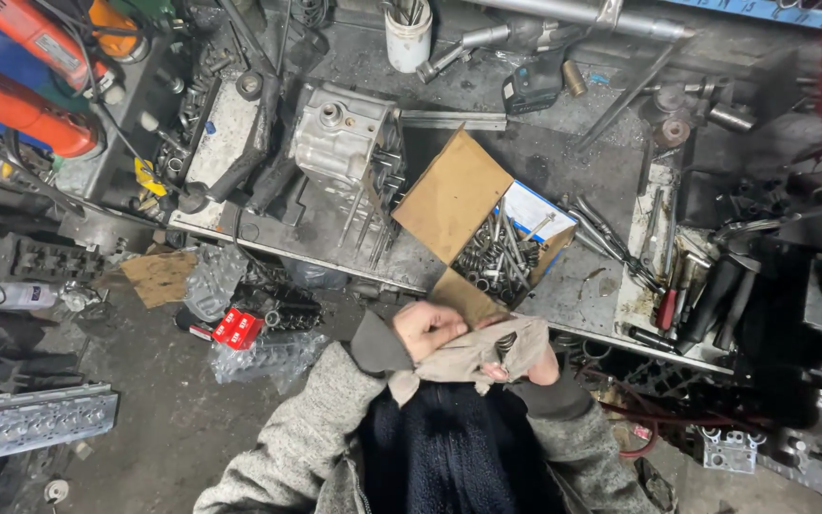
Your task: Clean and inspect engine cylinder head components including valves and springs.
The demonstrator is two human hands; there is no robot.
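Note:
Close to my chest, both hands hold a beige rag [473,354]. My left hand [427,328] grips the rag's upper left part with fingers closed. Under the rag's right side, my right hand [533,366] pinches a small dark coil spring [505,344] through the cloth. Just beyond the hands stands an open cardboard box [454,195] filled with several metal springs and valve parts [499,255] at the workbench edge.
A grey engine casting [340,143] sits on the dirty workbench [563,143] behind the box. Wrenches and hand tools [687,276] lie to the right, a white tub [408,38] at the back. On the floor left are a cylinder head [40,419] and red packets [238,328].

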